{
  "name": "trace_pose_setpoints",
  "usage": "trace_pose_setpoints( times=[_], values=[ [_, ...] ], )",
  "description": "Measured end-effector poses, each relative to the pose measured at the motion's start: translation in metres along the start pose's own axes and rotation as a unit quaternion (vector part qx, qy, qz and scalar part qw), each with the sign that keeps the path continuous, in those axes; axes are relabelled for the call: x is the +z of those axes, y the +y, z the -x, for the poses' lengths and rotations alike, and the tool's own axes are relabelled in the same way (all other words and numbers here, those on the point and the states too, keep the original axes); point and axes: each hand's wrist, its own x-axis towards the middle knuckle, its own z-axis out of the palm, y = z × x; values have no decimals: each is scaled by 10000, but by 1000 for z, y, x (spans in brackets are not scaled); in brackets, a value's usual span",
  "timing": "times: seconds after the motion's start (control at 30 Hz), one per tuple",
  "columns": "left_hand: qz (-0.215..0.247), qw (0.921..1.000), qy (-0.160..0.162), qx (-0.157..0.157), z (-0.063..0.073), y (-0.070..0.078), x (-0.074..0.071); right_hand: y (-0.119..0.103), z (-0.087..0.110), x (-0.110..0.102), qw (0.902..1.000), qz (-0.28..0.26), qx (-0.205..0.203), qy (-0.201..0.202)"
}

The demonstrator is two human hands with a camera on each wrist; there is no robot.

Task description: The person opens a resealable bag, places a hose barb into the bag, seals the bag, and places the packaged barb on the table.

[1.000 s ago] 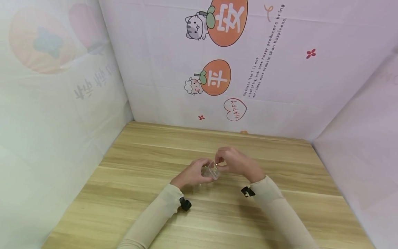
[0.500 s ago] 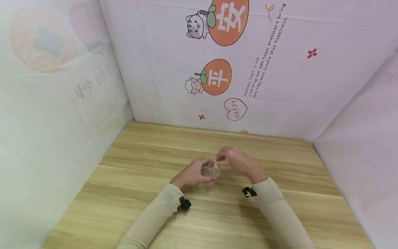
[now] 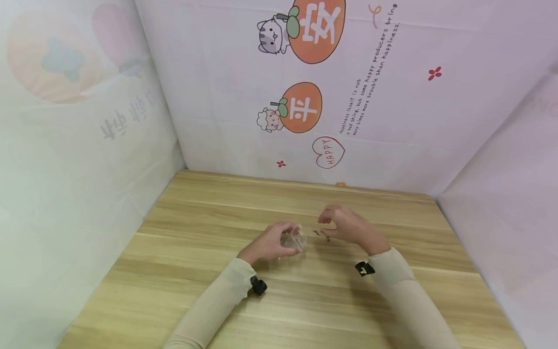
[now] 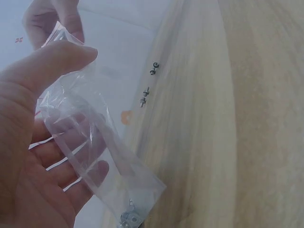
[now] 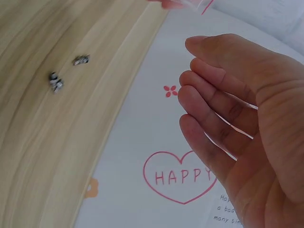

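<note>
My left hand (image 3: 266, 243) holds a clear plastic zip bag (image 4: 140, 178) between thumb and fingers, its mouth toward my right hand. Small shiny metal parts (image 4: 129, 218) lie in the bag's bottom corner. To the right, my right hand (image 3: 348, 229) hovers above the table with loosely curved fingers and nothing between them in the right wrist view. Below it on the wood lie several small metal pieces that look like screws with nuts or washers, in two little groups: one pair (image 5: 55, 82) and another cluster (image 5: 81, 60) close by.
The wood-grain table (image 3: 244, 310) is enclosed by white printed cloth at the back (image 3: 226, 121), left and right. Both forearms wear pale sleeves, with a black wrist device (image 3: 259, 286) on the left and another (image 3: 364, 268) on the right.
My right hand has drawn back to the right from the bag's mouth, its fingertips now apart from it. The small metal pieces on the table have come into view. The left hand stays put.
</note>
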Motion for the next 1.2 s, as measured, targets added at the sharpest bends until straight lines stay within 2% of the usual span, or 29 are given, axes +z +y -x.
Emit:
trace_pose_setpoints(
  times=[0.2, 0.43, 0.57, 0.73, 0.97, 1.2],
  values=[
    [25, 10000, 3, -75, 2, 0, -1, 11, 12, 8, 9991, -21, 218, -370],
    [66, 9999, 46, -98, 3, -2, 0, 20, 24, 19, 9944, -139, 680, -795],
    [39, 9999, 44, -85, 2, -3, 0, 27, 29, 25, 9943, -69, 673, -829],
    [62, 9999, 40, -103, 2, -2, 0, 34, 31, 33, 9966, 23, 420, -709],
    [53, 9999, 35, -125, 3, 0, -1, 40, 32, 42, 9945, -51, 604, -858],
    [39, 9999, 46, -149, 3, 2, -3, 43, 30, 49, 9956, -141, 489, -789]
  ],
)
